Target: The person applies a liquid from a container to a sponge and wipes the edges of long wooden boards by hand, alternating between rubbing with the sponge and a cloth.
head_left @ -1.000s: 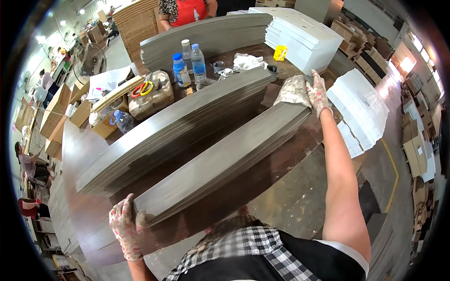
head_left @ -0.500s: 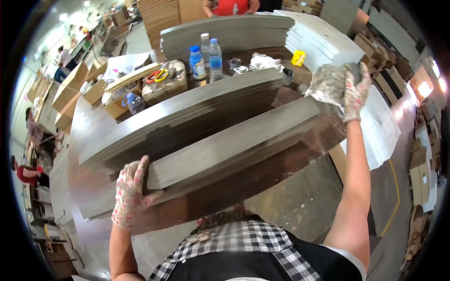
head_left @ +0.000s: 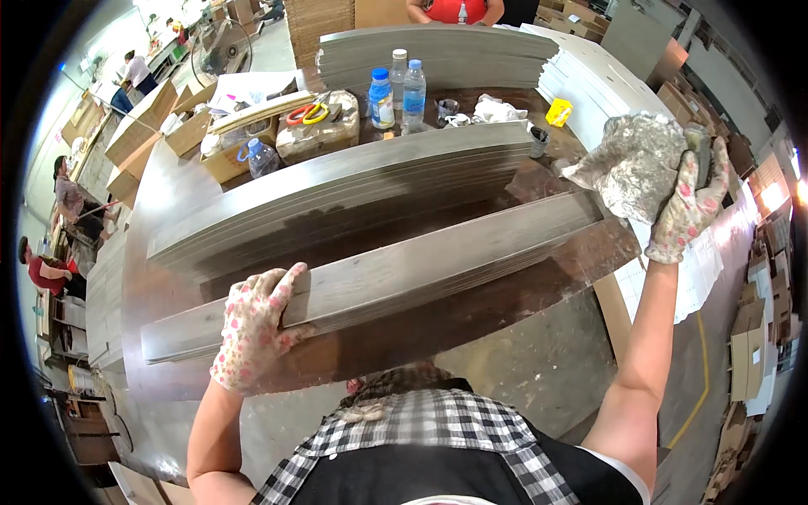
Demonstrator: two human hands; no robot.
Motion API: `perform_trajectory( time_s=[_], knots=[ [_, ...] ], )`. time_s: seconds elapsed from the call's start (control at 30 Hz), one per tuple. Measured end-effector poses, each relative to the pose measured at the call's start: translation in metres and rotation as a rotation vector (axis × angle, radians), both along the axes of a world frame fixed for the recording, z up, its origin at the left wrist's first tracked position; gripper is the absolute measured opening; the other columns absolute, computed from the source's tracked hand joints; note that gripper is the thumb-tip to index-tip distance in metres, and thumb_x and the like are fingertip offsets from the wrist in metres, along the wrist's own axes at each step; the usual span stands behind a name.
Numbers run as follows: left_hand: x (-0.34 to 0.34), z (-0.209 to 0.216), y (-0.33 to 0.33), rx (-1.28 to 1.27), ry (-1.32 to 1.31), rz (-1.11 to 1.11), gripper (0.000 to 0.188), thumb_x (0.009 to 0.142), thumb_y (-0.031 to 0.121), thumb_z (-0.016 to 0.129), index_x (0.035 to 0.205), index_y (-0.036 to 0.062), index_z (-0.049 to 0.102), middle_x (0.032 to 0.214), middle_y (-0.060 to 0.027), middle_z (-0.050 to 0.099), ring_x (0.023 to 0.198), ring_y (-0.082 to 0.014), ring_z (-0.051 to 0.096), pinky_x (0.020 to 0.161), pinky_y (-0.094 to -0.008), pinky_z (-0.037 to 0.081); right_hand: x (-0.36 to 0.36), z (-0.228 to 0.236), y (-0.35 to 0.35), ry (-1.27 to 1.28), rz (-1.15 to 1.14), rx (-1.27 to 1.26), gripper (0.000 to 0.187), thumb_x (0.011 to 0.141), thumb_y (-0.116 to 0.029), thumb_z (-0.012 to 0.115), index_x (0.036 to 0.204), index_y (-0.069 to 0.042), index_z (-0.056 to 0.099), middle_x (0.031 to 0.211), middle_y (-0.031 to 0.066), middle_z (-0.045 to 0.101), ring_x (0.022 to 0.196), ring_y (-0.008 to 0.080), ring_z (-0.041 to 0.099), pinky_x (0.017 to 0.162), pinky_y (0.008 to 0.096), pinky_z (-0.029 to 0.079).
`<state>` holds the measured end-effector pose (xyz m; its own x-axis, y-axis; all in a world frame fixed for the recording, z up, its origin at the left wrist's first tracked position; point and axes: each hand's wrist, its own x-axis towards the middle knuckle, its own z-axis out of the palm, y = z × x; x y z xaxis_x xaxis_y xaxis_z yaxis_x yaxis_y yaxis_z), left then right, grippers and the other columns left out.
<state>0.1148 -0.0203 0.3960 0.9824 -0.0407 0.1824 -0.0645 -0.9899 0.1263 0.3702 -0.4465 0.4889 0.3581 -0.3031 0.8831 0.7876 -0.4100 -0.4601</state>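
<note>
My left hand [head_left: 257, 330], in a white glove with pink spots, grips the near stack of long grey strips [head_left: 446, 252] toward its left end. Its fingers lie over the top and the thumb is along the near side. Out past the stack's right end, my gloved right hand [head_left: 688, 210] is closed round a dark, dirty block [head_left: 697, 153]. A grey-stained rag [head_left: 631, 164] hangs bunched from that hand, raised off the strips. Behind the near stack lies a second stack of grey strips [head_left: 353, 181].
Bottles [head_left: 413, 97], scissors [head_left: 308, 114] on a wrapped block, and a yellow packet [head_left: 558, 112] stand farther back on the brown table [head_left: 379, 353]. White sheets [head_left: 606, 67] are piled at right. Someone in red [head_left: 459, 10] is at the far side.
My right hand has moved right and nearer, with the rag swinging along. My left hand has shifted slightly right along the stack. The whole view has turned a little.
</note>
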Motion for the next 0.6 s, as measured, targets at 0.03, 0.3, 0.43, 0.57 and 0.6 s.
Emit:
perform_trajectory(
  time_s=[0.03,0.3,0.43,0.57,0.6],
  knots=[
    [0.002,-0.001,0.0,-0.008,0.01,0.016,0.096,0.055,0.028,0.091,0.142,0.0126,0.052,0.129,-0.0103,0.061,0.117,-0.032,0.057,0.1,-0.0446,0.044,-0.007,0.005,0.007,0.022,0.085,0.013,0.047,0.1,-0.01,0.061,0.143,0.003,0.046,0.14,0.0144,0.054,0.123,0.0198,0.055,0.107,0.0332,0.044],
    [0.017,0.01,-0.056,-1.485,-0.228,-0.131,0.143,0.057,0.066,0.089,0.162,0.0161,0.007,0.166,-0.0137,0.01,0.148,-0.0401,0.024,0.114,-0.0627,0.03,-0.092,-0.048,0.124,0.037,0.486,-0.265,0.068,0.094,-0.023,0.067,0.149,0.002,0.036,0.152,0.0181,0.042,0.135,0.0283,0.046,0.114,0.0428,0.038],
    [0.028,0.015,-0.101,-1.861,-0.167,-0.231,0.106,0.079,0.013,0.081,0.159,0.0179,0.011,0.154,-0.0166,0.032,0.14,-0.0296,0.037,0.114,-0.0421,0.036,-0.138,-0.067,0.203,0.165,0.904,-0.161,0.07,0.09,-0.006,0.067,0.15,0.001,0.034,0.155,0.0213,0.038,0.138,0.0297,0.044,0.113,0.0403,0.039],
    [-0.025,-0.028,-0.04,-0.517,-0.47,-0.031,0.042,0.081,0.023,0.077,0.119,0.0122,0.063,0.128,-0.0131,0.062,0.121,-0.0293,0.058,0.102,-0.0431,0.047,-0.127,-0.071,0.203,0.496,1.222,0.191,0.064,0.09,-0.002,0.063,0.148,0.0,0.038,0.152,0.0159,0.044,0.132,0.0248,0.051,0.112,0.0383,0.044],
    [-0.039,-0.029,-0.027,-0.288,-0.471,0.048,0.03,0.083,0.031,0.077,0.107,0.0122,0.073,0.124,-0.0121,0.066,0.117,-0.0305,0.061,0.096,-0.0438,0.051,-0.117,-0.064,0.196,0.654,1.191,0.108,0.059,0.087,0.0,0.064,0.143,0.001,0.046,0.145,0.0146,0.051,0.124,0.0218,0.057,0.109,0.0361,0.046]
  ],
)
